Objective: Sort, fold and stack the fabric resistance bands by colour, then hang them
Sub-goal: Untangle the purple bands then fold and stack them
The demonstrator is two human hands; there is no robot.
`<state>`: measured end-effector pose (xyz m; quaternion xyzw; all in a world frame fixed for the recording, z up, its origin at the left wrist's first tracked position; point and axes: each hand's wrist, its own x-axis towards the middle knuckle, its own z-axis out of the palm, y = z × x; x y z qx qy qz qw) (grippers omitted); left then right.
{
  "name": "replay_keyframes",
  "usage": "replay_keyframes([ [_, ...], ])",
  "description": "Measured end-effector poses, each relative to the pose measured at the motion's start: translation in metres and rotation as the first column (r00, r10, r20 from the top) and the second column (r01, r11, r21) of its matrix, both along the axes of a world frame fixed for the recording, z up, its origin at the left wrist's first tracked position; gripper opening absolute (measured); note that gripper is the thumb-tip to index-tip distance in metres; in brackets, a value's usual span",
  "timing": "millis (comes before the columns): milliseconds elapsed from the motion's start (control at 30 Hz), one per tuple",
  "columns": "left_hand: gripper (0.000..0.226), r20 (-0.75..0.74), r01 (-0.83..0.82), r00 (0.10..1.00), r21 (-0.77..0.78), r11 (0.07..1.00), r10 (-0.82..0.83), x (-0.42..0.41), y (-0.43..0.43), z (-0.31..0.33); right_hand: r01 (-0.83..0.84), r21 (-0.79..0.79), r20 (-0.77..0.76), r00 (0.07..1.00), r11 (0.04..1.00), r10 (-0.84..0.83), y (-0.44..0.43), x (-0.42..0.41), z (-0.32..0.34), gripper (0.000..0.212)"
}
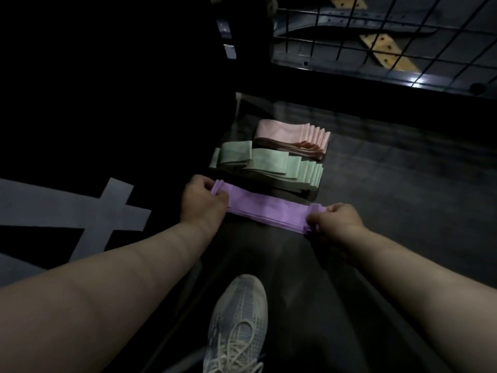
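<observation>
A stack of purple bands (pixel 265 208) lies stretched flat between my hands on the dark floor. My left hand (pixel 203 201) pinches its left end, fingers curled round the layered edges. My right hand (pixel 337 219) grips the right end the same way. Just beyond it sits a fanned pile of green bands (pixel 271 168), with one thicker folded bundle on its left part. Behind that lies a fanned pile of pink bands (pixel 291 137). The three colours lie in a row going away from me.
A black wire grid rack (pixel 390 41) stands at the back right, above a raised dark ledge. Grey tape lines (pixel 80 211) mark the floor at left. My white sneaker (pixel 238 319) is planted on the floor below the purple bands.
</observation>
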<state>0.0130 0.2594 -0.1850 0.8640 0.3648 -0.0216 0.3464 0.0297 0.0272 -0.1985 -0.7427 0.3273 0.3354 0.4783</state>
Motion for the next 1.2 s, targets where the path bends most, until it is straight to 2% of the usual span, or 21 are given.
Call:
replay_keyframes([
  [100,0.018,0.029,-0.002,1.000,-0.004,1.000,0.002,0.001,0.000,0.001,-0.092,-0.196,0.029,0.995,0.976,0.100,0.002,-0.004,-0.009,0.028],
  [167,0.019,0.025,-0.012,1.000,0.003,1.000,0.012,0.002,0.002,0.000,-0.096,-0.245,0.038,0.993,0.965,0.109,-0.001,-0.008,-0.010,0.035],
  [300,0.020,0.041,-0.005,0.999,0.011,1.000,0.005,-0.001,0.009,-0.001,0.025,-0.088,0.135,0.991,0.996,-0.012,-0.007,-0.017,-0.004,0.016],
  [400,0.018,0.017,0.080,0.997,0.060,0.995,-0.081,-0.004,0.014,-0.004,0.050,-0.050,0.152,0.988,0.997,-0.042,-0.009,-0.018,-0.004,0.017],
  [533,0.020,0.011,0.101,0.995,0.095,0.990,-0.103,-0.003,0.013,-0.005,-0.105,-0.186,0.047,0.992,0.977,0.116,-0.010,-0.017,-0.012,0.032],
  [600,0.019,0.019,0.086,0.996,0.085,0.993,-0.088,-0.001,0.010,-0.004,-0.152,-0.246,0.010,0.987,0.957,0.159,-0.008,-0.019,-0.007,0.048],
  [633,0.018,0.021,0.082,0.996,0.080,0.993,-0.083,0.000,0.008,-0.003,-0.182,-0.327,0.010,0.981,0.927,0.196,-0.006,-0.022,-0.003,0.058],
  [667,0.018,0.024,0.081,0.996,0.080,0.994,-0.083,0.000,0.006,-0.001,-0.222,-0.430,0.051,0.962,0.875,0.269,-0.003,-0.026,0.002,0.064],
  [700,0.018,0.026,0.083,0.996,0.082,0.993,-0.086,0.000,0.004,0.000,-0.249,-0.511,0.156,0.914,0.823,0.373,-0.001,-0.032,0.006,0.065],
  [733,0.018,0.031,0.088,0.995,0.090,0.992,-0.091,0.000,0.001,0.001,-0.264,-0.525,0.302,0.831,0.809,0.467,0.004,-0.036,0.010,0.059],
  [767,0.019,0.036,0.098,0.994,0.101,0.990,-0.102,0.001,-0.003,0.002,-0.301,-0.466,0.438,0.738,0.832,0.513,0.011,-0.040,0.009,0.050],
  [800,0.020,0.037,0.108,0.993,0.110,0.988,-0.113,0.001,-0.008,0.004,-0.363,-0.347,0.496,0.711,0.864,0.498,0.019,-0.042,0.009,0.043],
  [867,0.020,0.036,0.126,0.991,0.118,0.985,-0.131,0.001,-0.019,0.006,-0.442,-0.091,0.420,0.795,0.892,0.437,0.033,-0.042,0.002,0.038],
  [900,0.020,0.041,0.132,0.990,0.117,0.984,-0.138,0.002,-0.025,0.007,-0.424,-0.010,0.350,0.847,0.906,0.400,0.038,-0.040,-0.002,0.038],
  [1033,0.019,0.102,0.194,0.977,-0.044,0.980,-0.189,0.001,-0.051,0.014,-0.209,0.126,0.182,0.966,0.970,0.185,0.040,-0.030,-0.015,0.036],
  [1100,0.018,0.106,0.263,0.962,-0.120,0.957,-0.252,0.000,-0.066,0.018,-0.153,0.173,0.146,0.981,0.973,0.128,0.040,-0.028,-0.016,0.034],
  [1200,0.019,0.043,0.329,0.943,-0.241,0.913,-0.329,0.000,-0.088,0.016,-0.027,0.219,0.151,0.989,0.975,-0.007,0.038,-0.032,-0.020,0.019],
])
